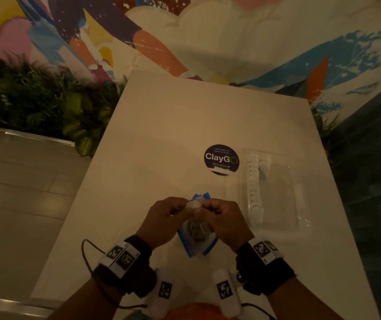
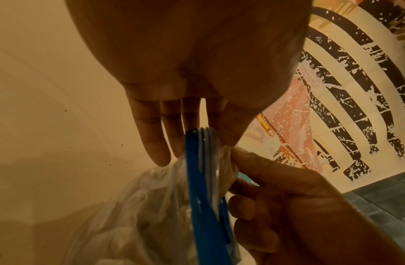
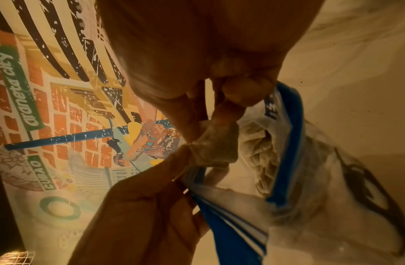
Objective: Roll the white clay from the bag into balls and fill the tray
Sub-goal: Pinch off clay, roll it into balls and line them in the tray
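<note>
Over the table's near middle, my left hand and right hand meet, and both pinch one small lump of white clay between their fingertips. In the right wrist view my right hand nips the lump from above while my left hand holds it from below. The clear bag with a blue zip rim hangs under the hands, more clay inside. Its rim runs between the thumb and fingers of my left hand. The clear tray lies to the right, with a row of white balls along its left side.
A round dark "ClayGo" sticker is stuck to the white table just left of the tray. Green plants line the table's left side, and a painted wall rises behind. The floor drops away on both sides.
</note>
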The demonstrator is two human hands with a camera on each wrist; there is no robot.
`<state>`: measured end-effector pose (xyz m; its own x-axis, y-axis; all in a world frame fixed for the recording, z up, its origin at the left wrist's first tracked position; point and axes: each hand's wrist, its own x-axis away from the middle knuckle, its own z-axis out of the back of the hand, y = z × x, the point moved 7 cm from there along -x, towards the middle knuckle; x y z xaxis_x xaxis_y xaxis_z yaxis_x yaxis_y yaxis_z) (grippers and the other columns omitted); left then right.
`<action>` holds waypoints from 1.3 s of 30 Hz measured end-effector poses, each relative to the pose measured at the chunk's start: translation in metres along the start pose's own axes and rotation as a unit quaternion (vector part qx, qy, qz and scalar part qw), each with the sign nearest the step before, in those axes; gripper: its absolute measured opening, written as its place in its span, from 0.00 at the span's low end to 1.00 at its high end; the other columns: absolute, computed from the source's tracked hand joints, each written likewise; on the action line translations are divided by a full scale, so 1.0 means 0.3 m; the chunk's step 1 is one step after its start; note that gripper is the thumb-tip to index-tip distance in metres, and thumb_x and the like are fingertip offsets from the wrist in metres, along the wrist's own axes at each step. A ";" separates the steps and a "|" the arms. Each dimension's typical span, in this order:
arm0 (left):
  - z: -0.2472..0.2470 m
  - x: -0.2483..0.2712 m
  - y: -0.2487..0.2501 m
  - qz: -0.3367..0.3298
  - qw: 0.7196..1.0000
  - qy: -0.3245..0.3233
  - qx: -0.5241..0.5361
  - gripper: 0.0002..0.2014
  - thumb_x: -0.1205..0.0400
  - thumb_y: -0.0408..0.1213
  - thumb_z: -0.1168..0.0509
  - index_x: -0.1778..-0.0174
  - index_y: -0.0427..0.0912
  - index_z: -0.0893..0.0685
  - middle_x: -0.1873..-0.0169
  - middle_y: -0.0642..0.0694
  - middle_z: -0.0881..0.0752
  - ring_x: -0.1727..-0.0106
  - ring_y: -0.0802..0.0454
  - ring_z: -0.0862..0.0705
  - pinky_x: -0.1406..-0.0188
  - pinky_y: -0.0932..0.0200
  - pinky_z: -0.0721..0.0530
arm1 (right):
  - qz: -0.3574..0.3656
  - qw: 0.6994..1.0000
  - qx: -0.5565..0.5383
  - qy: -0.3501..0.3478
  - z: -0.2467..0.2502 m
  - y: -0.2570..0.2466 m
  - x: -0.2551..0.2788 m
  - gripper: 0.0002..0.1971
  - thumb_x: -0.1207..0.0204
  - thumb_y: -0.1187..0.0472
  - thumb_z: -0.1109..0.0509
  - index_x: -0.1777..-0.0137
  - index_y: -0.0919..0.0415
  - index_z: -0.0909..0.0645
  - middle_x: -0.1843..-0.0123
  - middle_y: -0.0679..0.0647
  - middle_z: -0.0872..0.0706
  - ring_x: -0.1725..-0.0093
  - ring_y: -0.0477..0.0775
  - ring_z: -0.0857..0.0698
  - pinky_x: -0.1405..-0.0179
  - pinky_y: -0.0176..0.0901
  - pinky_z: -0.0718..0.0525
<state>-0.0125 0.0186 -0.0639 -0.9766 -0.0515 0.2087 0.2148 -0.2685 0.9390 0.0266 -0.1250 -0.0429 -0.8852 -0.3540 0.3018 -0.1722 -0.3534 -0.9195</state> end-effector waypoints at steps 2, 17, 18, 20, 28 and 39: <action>0.000 0.001 -0.003 0.007 1.000 0.005 0.011 0.27 0.31 0.64 0.38 0.50 0.46 0.11 0.51 0.49 0.12 0.50 0.52 0.13 0.47 0.45 0.15 | 0.007 1.000 0.009 0.002 0.000 -0.008 0.000 0.04 0.27 0.56 0.25 0.61 0.44 0.12 0.70 0.43 0.12 0.71 0.38 0.16 0.70 0.31 0.20; 0.024 0.001 0.001 0.024 0.996 0.065 -0.051 0.06 0.20 0.32 0.34 0.54 0.45 0.12 0.50 0.46 0.12 0.57 0.47 0.12 0.53 0.47 0.12 | 0.008 0.959 0.274 -0.066 -0.003 0.034 -0.003 0.05 0.23 0.58 0.32 0.57 0.52 0.14 0.61 0.50 0.12 0.63 0.49 0.13 0.63 0.41 0.13; 0.024 0.001 0.002 0.026 0.995 0.069 -0.061 0.07 0.20 0.32 0.34 0.53 0.44 0.12 0.50 0.46 0.12 0.57 0.48 0.13 0.53 0.50 0.13 | 0.025 0.937 0.338 -0.086 -0.019 0.029 -0.001 0.07 0.23 0.57 0.33 0.56 0.54 0.14 0.60 0.52 0.12 0.63 0.51 0.15 0.63 0.39 0.15; 0.022 0.003 0.009 0.024 0.994 0.075 -0.071 0.07 0.19 0.31 0.35 0.53 0.43 0.11 0.50 0.46 0.12 0.56 0.48 0.13 0.54 0.56 0.14 | 0.051 0.893 0.437 -0.100 -0.044 0.018 0.003 0.09 0.24 0.55 0.34 0.53 0.58 0.15 0.58 0.56 0.13 0.62 0.54 0.17 0.65 0.38 0.21; 0.023 0.015 0.036 0.002 0.990 0.090 -0.109 0.07 0.20 0.30 0.34 0.53 0.42 0.11 0.51 0.47 0.12 0.57 0.50 0.15 0.54 0.59 0.18 | 0.031 0.833 0.550 -0.053 -0.070 0.049 -0.008 0.13 0.22 0.50 0.34 0.47 0.59 0.19 0.46 0.57 0.14 0.49 0.58 0.14 0.61 0.40 0.28; 0.009 0.008 0.018 -0.014 0.990 0.075 -0.121 0.09 0.22 0.30 0.34 0.50 0.40 0.10 0.48 0.46 0.12 0.55 0.54 0.16 0.53 0.69 0.19 | -0.001 0.858 0.511 -0.055 -0.025 0.072 -0.001 0.12 0.19 0.54 0.39 0.42 0.58 0.19 0.44 0.54 0.14 0.46 0.53 0.15 0.58 0.35 0.27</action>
<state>-0.0137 0.0198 -0.0576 -0.9764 -0.1779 0.1226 0.1963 -0.4938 0.8471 0.0198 -0.1259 -0.0648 -0.8294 -0.4122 0.3771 0.3449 -0.9088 -0.2349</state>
